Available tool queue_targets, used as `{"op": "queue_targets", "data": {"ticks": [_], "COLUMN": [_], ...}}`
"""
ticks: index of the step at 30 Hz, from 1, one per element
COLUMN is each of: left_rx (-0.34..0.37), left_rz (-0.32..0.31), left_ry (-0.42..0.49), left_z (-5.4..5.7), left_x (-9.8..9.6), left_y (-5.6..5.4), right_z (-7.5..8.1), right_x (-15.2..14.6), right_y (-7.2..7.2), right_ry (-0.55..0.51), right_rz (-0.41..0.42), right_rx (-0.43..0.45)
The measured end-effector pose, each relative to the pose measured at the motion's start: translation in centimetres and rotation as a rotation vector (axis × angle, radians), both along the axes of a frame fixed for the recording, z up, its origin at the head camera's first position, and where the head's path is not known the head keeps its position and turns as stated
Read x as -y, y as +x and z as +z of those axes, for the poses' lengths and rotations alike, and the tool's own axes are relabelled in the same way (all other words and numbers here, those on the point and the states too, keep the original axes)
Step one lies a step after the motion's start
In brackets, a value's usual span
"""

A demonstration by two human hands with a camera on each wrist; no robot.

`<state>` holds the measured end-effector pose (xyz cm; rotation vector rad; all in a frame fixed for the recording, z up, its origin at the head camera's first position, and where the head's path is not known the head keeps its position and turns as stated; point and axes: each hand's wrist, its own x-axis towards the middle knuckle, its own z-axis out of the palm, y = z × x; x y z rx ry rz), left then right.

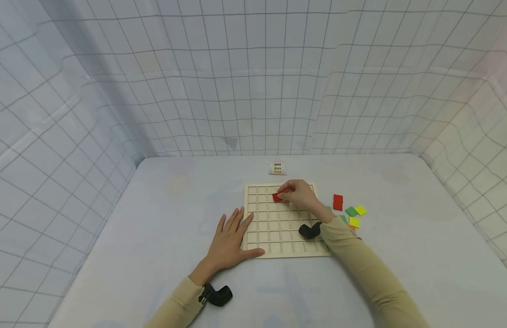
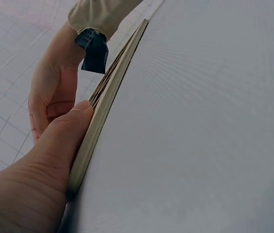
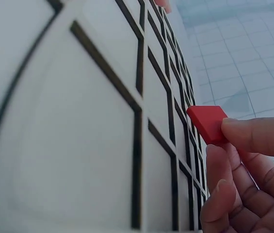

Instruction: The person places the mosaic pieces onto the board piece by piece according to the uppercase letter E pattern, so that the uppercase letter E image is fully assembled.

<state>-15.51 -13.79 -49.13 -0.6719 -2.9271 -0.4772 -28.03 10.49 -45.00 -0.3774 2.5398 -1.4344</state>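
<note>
A pale wooden grid board [image 1: 263, 236] lies on the white table, its surface divided into square cells. My right hand [image 1: 297, 193] pinches a red square tile [image 3: 208, 124] between thumb and fingers, over the upper part of the board. In the right wrist view the tile tilts close over the grid ridges. My left hand [image 1: 229, 241] lies with fingers spread at the board's left front corner. Its thumb [image 2: 81, 114] rests on the board's front rim in the left wrist view.
Right of the board lie red tiles [image 1: 338, 202], a green tile [image 1: 351, 211], yellow tiles [image 1: 361, 210] and an orange tile partly behind the right sleeve. A small printed card [image 1: 277, 168] with a coloured grid lies beyond the board. Grid-patterned white curtains [image 1: 245, 91] surround the table.
</note>
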Motion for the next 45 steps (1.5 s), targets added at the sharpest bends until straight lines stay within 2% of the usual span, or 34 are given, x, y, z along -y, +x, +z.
{"op": "queue_targets", "data": {"ticks": [11,19,28,37,45], "left_rx": [0.013,-0.002,-0.022,-0.03,-0.032], "left_rz": [0.003,0.0,-0.011,-0.012,-0.012], "left_ry": [-0.003,0.007,0.024,0.02,0.027], "left_z": [0.0,-0.1,-0.4,-0.5,-0.3], "left_x": [0.0,0.0,0.1,0.1,0.1], "left_y": [0.0,0.1,-0.1,-0.1,0.0], "right_z": [-0.4,-0.4,-0.1,-0.1,-0.4], "right_x": [1.2,1.4,1.3,1.1,0.8], "right_y": [-0.3,-0.5,-0.4,-0.1,0.1], "right_ry": [0.012,0.114,0.186,0.276,0.291], "right_rz": [-0.005,0.003,0.063,0.058,0.093], "right_rx": [-0.014,-0.037,-0.114,-0.107,-0.132]}}
